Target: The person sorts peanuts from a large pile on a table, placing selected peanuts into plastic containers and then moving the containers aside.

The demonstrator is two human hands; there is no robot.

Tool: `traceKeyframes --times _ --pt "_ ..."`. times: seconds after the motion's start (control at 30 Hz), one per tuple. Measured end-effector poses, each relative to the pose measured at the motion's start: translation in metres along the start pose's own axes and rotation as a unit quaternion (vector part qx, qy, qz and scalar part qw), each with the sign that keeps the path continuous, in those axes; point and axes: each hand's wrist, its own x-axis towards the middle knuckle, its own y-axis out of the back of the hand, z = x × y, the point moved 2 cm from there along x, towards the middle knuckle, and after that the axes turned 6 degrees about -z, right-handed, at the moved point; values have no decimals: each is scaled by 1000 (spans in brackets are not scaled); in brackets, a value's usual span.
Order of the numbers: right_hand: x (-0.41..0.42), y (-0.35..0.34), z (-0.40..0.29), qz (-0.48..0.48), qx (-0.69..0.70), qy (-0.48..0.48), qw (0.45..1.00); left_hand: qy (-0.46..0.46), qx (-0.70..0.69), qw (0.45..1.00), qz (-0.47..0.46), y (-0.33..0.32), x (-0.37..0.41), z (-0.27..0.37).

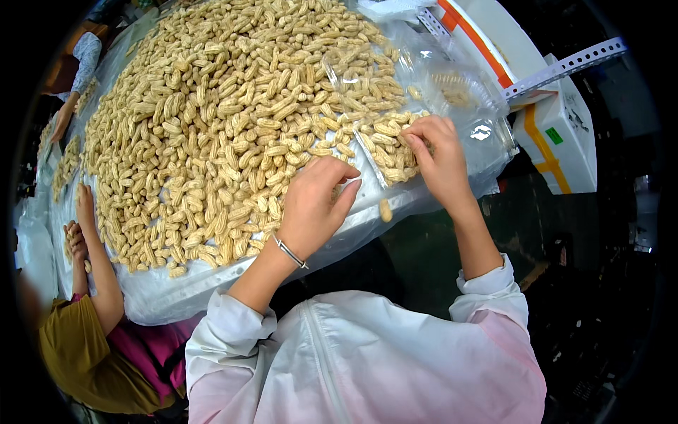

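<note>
A large heap of unshelled peanuts [212, 116] covers the plastic-lined table. My left hand [318, 204], with a bracelet at the wrist, hovers at the heap's near right edge, fingers curled and thumb near the fingertips; whether a peanut is between them cannot be told. My right hand [437, 153] is over a clear plastic tray filled with peanuts [389, 151], its fingertips at the tray's right side; what they pinch is hidden. One single peanut [385, 210] is at the table's near edge, below the tray.
More clear plastic containers [461, 87] lie beyond my right hand. White foam boxes [561, 132] and a perforated metal bar [567, 69] stand at the right. The table edge [212, 278] runs before me. Two co-workers' arms [100, 259] [79, 79] reach in at the left.
</note>
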Motion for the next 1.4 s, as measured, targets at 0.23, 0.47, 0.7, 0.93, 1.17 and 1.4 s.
traceKeyframes --times 0.23,0.47,0.7,0.93,1.17,1.4 --pt "-75 7 -16 78 176 -111 975 32 -21 999 25 2 -20 -5" --pt "-214 -167 -3 -99 335 -400 847 129 -177 972 81 -5 -25 -10" --pt "-221 -114 -48 -70 62 -185 978 33 -108 991 75 13 -34 3" --pt "-200 -80 -33 -165 71 -45 983 76 -150 982 81 27 -43 3" --pt "16 87 19 107 -268 264 920 79 -162 978 104 39 -53 -4" --pt "130 130 38 224 -237 60 943 68 -121 982 125 63 -53 -5"
